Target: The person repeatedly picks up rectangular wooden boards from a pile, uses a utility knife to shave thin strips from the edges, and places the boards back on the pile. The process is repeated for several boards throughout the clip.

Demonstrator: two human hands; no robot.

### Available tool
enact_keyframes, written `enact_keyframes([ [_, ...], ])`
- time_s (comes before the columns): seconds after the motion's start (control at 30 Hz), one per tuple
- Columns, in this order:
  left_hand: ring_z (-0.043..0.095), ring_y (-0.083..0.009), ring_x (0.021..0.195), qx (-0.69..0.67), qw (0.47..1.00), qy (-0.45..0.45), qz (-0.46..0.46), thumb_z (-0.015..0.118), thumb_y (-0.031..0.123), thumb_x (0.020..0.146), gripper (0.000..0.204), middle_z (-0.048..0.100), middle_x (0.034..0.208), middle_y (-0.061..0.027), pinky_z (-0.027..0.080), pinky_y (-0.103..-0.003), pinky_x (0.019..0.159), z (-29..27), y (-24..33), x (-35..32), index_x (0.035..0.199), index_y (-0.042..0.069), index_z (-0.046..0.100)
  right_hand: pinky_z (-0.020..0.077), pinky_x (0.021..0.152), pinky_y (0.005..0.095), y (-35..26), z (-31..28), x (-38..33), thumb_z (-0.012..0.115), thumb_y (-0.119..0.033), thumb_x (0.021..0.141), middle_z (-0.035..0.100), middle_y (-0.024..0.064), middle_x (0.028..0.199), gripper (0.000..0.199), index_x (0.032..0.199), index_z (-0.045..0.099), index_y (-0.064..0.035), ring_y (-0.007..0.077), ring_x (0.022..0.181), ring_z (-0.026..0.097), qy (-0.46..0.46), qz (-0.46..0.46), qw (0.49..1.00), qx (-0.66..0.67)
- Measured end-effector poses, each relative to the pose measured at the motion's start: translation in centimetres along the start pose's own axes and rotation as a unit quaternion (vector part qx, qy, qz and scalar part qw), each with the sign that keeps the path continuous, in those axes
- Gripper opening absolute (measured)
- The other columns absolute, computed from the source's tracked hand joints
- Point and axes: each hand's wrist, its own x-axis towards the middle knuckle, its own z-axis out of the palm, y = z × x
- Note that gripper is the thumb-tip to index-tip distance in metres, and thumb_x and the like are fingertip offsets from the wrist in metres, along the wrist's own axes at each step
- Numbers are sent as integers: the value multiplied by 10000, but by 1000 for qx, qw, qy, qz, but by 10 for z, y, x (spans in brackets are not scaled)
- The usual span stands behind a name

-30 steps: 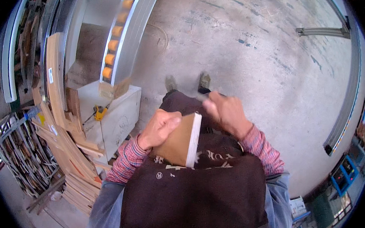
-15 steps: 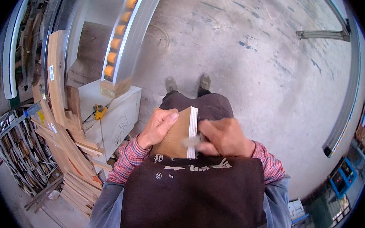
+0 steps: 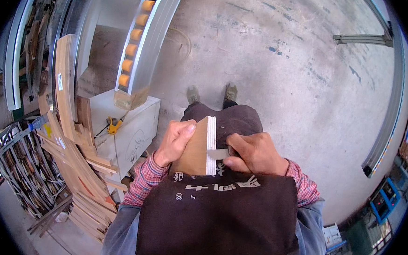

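A wooden board (image 3: 189, 151) with white, layered-looking edges stands tilted in front of my apron. My left hand (image 3: 176, 140) grips its left side, thumb on the face and fingers hidden behind. In my right hand (image 3: 257, 152) is a scraper (image 3: 219, 154) with a flat pale-grey blade; only a little of its dark handle shows between my fingers. The blade's tip touches the board's white right-hand edge about halfway along. My dark apron (image 3: 217, 217) lies below the board.
At the left stand a roller conveyor (image 3: 130, 49) with orange rollers, a white box (image 3: 140, 133) carrying a yellow-and-black tool (image 3: 114, 125), and long wooden strips (image 3: 66, 91). A metal rail (image 3: 385, 134) runs along the right. Concrete floor (image 3: 281, 81) lies ahead of my shoes.
The board has shifted slightly left and its edge leans more. My right hand, blurred before, now shows sharply, with the scraper a little higher along the edge.
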Motion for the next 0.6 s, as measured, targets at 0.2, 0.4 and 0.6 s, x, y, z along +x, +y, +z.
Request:
enact_keyframes([
  [0.2, 369, -146, 540, 11, 1000, -8, -3, 460, 397, 1055, 524, 304, 620, -76, 323, -349, 530, 0, 1, 0, 692, 23, 409, 490, 492, 418, 2, -3, -7, 661, -478, 937, 614, 113, 636, 441, 870, 559, -55, 332, 553, 632, -4, -4, 999, -42],
  [0.4, 388, -149, 523, 0, 1000, -31, -1, 469, 395, 1049, 512, 327, 610, -79, 322, -355, 522, 5, 11, 3, 699, 25, 424, 484, 504, 445, 19, -5, -1, 634, -473, 957, 611, 132, 634, 440, 844, 556, -54, 366, 561, 626, 24, 28, 998, -56],
  [0.6, 387, -152, 530, -9, 999, -10, 33, 473, 377, 1046, 484, 327, 612, -76, 323, -350, 526, 1, 11, 3, 720, 21, 435, 482, 550, 455, 44, -6, -2, 569, -416, 1000, 613, 173, 682, 396, 886, 556, -37, 417, 601, 605, 69, 102, 991, -46],
])
